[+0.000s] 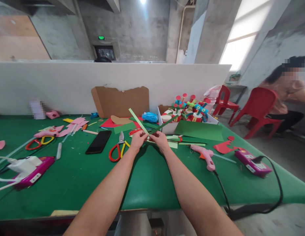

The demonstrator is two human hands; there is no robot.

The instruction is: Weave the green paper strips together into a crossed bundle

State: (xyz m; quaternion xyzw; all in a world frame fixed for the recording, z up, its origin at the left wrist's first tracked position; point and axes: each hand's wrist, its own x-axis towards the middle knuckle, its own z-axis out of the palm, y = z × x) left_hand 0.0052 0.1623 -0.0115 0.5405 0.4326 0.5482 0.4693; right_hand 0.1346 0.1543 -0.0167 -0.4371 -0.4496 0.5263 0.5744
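Over green tabletop (pixel 152 183), left hand (pixel 138 140) and right hand (pixel 161 141) pinch paper strips (pixel 138 121) between fingertips (pixel 144 135).

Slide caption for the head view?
Left hand and right hand hold a light-green paper strip and a dark-green paper strip over the green table.

Paper-craft workshop
Glue gun (pixel 203 150), shears (pixel 121 139) and paper strips (pixel 138 120) at a green table (pixel 148 183); raw concrete walls (pixel 147 29), lit exit sign (pixel 101 37).
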